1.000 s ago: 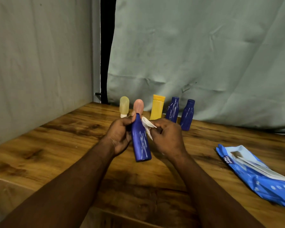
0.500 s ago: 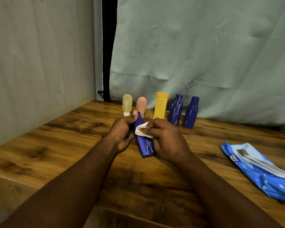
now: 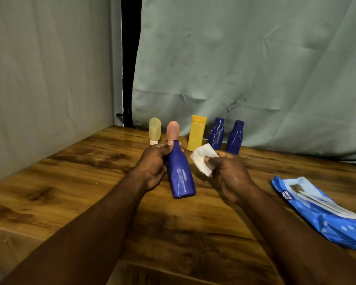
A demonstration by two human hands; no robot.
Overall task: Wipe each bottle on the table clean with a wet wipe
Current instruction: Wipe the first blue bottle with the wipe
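Wooden table [image 3: 70,182] surface fills the lower half of the frame, and a pale green cloth backdrop [image 3: 255,68] is hung behind it. At centre frame, a dark blue bottle [image 3: 180,175] is gripped at its neck by the left hand [image 3: 152,167], fingers and thumb curled round it; the bottle is tilted, with its base towards the lower edge of the frame. Just right of it, a folded white wet wipe [image 3: 202,159] is pinched in the right hand [image 3: 228,175]. The wipe is held apart from the bottle (a narrow gap is visible).

Along the far table edge, five containers are stood in a row: a pale yellow tube [image 3: 155,129], a pink tube [image 3: 173,130], a yellow bottle [image 3: 196,133] and two blue bottles [image 3: 216,132] [image 3: 234,136]. A blue wipes packet [image 3: 317,210] is laid at right of frame.
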